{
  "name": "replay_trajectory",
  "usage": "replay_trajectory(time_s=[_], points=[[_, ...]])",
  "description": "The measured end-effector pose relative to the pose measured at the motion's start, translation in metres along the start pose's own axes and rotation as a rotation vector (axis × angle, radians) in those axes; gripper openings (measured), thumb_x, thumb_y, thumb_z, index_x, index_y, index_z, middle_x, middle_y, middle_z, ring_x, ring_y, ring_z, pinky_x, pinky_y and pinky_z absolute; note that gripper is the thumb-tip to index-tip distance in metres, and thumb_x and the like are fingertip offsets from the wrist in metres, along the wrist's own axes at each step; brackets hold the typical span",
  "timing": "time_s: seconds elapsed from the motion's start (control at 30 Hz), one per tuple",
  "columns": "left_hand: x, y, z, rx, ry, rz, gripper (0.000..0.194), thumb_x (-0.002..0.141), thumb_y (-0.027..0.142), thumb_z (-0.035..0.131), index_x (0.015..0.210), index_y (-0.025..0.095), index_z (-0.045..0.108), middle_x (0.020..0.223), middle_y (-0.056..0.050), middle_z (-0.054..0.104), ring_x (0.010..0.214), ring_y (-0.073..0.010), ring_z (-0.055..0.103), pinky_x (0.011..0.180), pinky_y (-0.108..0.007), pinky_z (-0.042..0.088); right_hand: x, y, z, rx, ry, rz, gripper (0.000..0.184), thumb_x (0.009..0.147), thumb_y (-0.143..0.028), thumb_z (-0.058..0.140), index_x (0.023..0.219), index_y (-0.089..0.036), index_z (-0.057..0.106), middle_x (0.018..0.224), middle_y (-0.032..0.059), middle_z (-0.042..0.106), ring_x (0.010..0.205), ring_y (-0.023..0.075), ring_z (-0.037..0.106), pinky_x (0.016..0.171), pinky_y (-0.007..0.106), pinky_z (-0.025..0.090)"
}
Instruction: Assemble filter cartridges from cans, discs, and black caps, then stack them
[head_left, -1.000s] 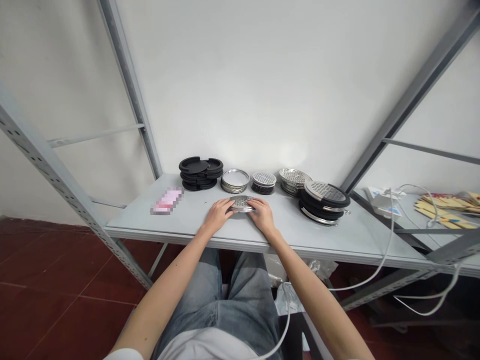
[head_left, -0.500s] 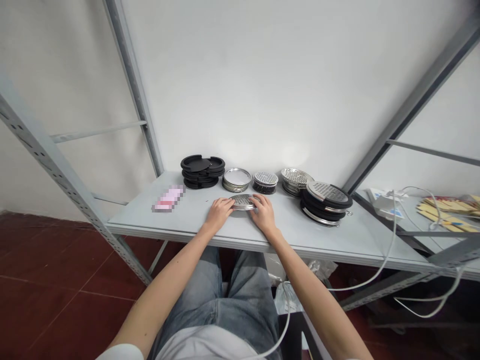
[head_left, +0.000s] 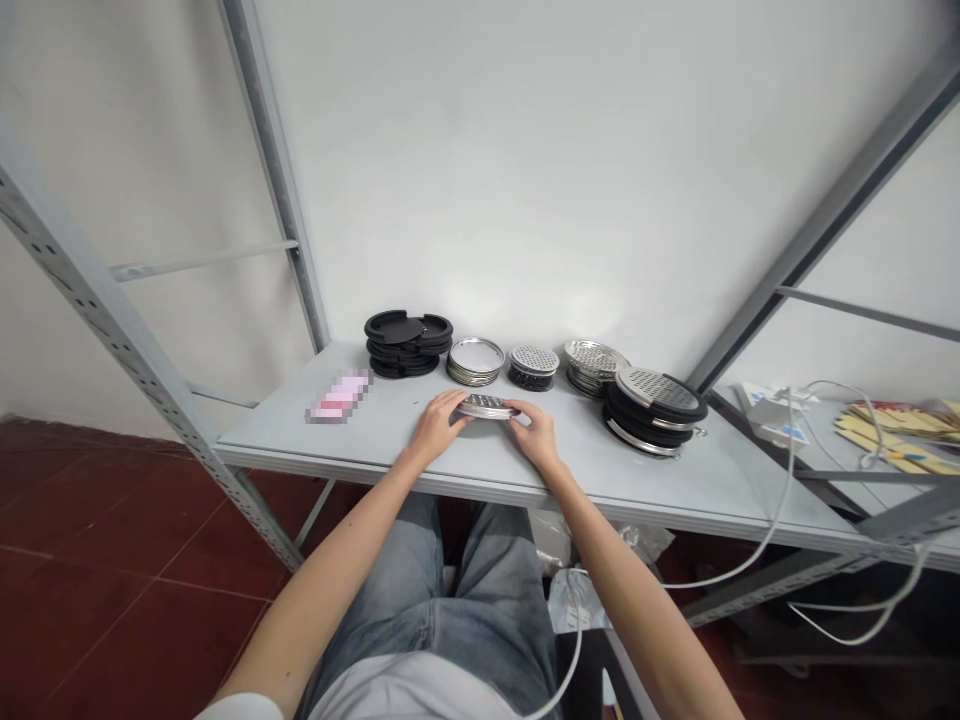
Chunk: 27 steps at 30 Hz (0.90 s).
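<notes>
Near the front of the grey table (head_left: 375,440), a round metal grater disc (head_left: 486,405) with a shiny rim is held tilted between my two hands. My left hand (head_left: 436,428) grips its left edge with the fingers on the rim. On the opposite edge, my right hand (head_left: 535,432) grips with thumb and fingers. Behind the disc stand a stack of metal rings (head_left: 475,360) and a shorter stack of perforated discs (head_left: 533,366). Whether the disc's lower edge touches the table I cannot tell.
Black ring-shaped holders (head_left: 407,345) are piled at the back left, beside a blurred pink item (head_left: 340,397). Rimmed grater discs (head_left: 595,362) and a black stack topped with a grater (head_left: 654,410) stand right. A white cable (head_left: 780,500) hangs over the right edge, near a metal post (head_left: 795,210).
The grater disc has gone from lying nearly flat to tilted, its edge raised. My right fingers have shifted from its top to its edge. The camera view has shifted slightly.
</notes>
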<state>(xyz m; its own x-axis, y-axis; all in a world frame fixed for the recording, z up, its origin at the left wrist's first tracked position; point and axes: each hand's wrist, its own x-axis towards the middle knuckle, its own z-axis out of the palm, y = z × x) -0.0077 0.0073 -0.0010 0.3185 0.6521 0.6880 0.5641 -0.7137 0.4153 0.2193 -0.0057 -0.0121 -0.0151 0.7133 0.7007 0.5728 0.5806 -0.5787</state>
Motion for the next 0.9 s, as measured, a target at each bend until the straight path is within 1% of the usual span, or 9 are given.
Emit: replay_trajectory(time_s=[0.1, 0.2, 0.27, 0.37, 0.53, 0.63, 0.77, 0.83, 0.9], points=[[0.0, -0.002, 0.0, -0.046, -0.041, -0.003, 0.036, 0.085, 0.015, 0.063, 0.121, 0.023, 0.064, 0.123, -0.007, 0.066, 0.12, -0.0228, 0.057, 0.104, -0.045, 0.044, 0.001, -0.002, 0.002, -0.092, -0.028, -0.041, 0.029, 0.08, -0.018, 0.055, 0.105, -0.021, 0.069, 0.107, 0.0077, 0.071, 0.108, 0.0259, 0.061, 0.097, 0.046, 0.049], [-0.002, 0.0, 0.001, 0.047, -0.09, -0.02, 0.036, 0.084, 0.012, 0.064, 0.118, 0.024, 0.066, 0.121, -0.007, 0.068, 0.115, -0.0237, 0.06, 0.1, -0.045, 0.046, 0.001, -0.009, 0.003, -0.258, -0.027, -0.159, 0.036, 0.08, -0.017, 0.058, 0.115, -0.02, 0.066, 0.122, 0.0103, 0.065, 0.122, 0.0291, 0.051, 0.106, 0.051, 0.042], [-0.002, 0.002, 0.001, 0.132, -0.098, -0.032, 0.036, 0.084, 0.013, 0.066, 0.118, 0.024, 0.066, 0.121, -0.008, 0.068, 0.112, -0.0246, 0.061, 0.096, -0.044, 0.046, 0.0, -0.015, 0.003, -0.311, -0.075, -0.231, 0.038, 0.083, -0.022, 0.06, 0.121, -0.022, 0.063, 0.127, 0.0104, 0.062, 0.122, 0.0288, 0.051, 0.106, 0.049, 0.042], [-0.003, 0.006, 0.001, 0.192, -0.102, -0.028, 0.036, 0.083, 0.015, 0.068, 0.117, 0.023, 0.066, 0.12, -0.007, 0.068, 0.108, -0.0253, 0.061, 0.093, -0.044, 0.047, -0.002, -0.018, 0.002, -0.334, -0.134, -0.282, 0.031, 0.088, -0.026, 0.057, 0.118, -0.024, 0.066, 0.127, 0.0101, 0.062, 0.117, 0.0275, 0.056, 0.101, 0.047, 0.046], [-0.002, 0.005, 0.001, 0.089, -0.058, -0.037, 0.033, 0.078, 0.023, 0.075, 0.11, 0.021, 0.069, 0.112, -0.008, 0.071, 0.104, -0.0242, 0.062, 0.093, -0.042, 0.049, -0.004, -0.011, 0.002, -0.244, -0.114, -0.208, 0.025, 0.089, -0.028, 0.056, 0.109, -0.025, 0.071, 0.114, 0.0097, 0.069, 0.109, 0.0266, 0.062, 0.096, 0.046, 0.05], [-0.001, 0.002, 0.001, 0.014, -0.006, -0.023, 0.043, 0.077, 0.027, 0.076, 0.118, 0.02, 0.065, 0.12, -0.009, 0.067, 0.113, -0.0251, 0.059, 0.099, -0.043, 0.047, -0.003, -0.005, 0.001, -0.122, -0.056, -0.126, 0.026, 0.088, -0.029, 0.057, 0.108, -0.023, 0.071, 0.113, 0.0098, 0.07, 0.108, 0.0256, 0.063, 0.097, 0.045, 0.051], [0.001, -0.007, 0.002, -0.048, 0.037, -0.053, 0.041, 0.083, 0.023, 0.069, 0.123, 0.021, 0.063, 0.128, -0.009, 0.063, 0.121, -0.0234, 0.055, 0.105, -0.044, 0.043, -0.001, 0.001, 0.001, -0.001, -0.024, -0.019, 0.027, 0.085, -0.029, 0.056, 0.108, -0.022, 0.07, 0.114, 0.0101, 0.07, 0.107, 0.0249, 0.064, 0.1, 0.046, 0.049], [0.0, -0.011, 0.003, -0.071, 0.033, -0.093, 0.038, 0.082, 0.02, 0.069, 0.12, 0.021, 0.066, 0.124, -0.008, 0.066, 0.118, -0.0224, 0.057, 0.105, -0.043, 0.044, -0.001, 0.0, 0.002, -0.029, -0.033, -0.023, 0.029, 0.085, -0.026, 0.055, 0.109, -0.02, 0.068, 0.115, 0.0111, 0.069, 0.11, 0.0254, 0.063, 0.1, 0.046, 0.048], [-0.001, -0.014, 0.004, -0.058, 0.001, -0.117, 0.035, 0.08, 0.018, 0.072, 0.115, 0.021, 0.069, 0.118, -0.007, 0.069, 0.115, -0.0227, 0.058, 0.103, -0.042, 0.046, -0.001, -0.004, 0.004, -0.135, -0.04, -0.079, 0.034, 0.082, -0.022, 0.056, 0.114, -0.018, 0.066, 0.121, 0.0132, 0.065, 0.116, 0.0276, 0.059, 0.102, 0.048, 0.047]])
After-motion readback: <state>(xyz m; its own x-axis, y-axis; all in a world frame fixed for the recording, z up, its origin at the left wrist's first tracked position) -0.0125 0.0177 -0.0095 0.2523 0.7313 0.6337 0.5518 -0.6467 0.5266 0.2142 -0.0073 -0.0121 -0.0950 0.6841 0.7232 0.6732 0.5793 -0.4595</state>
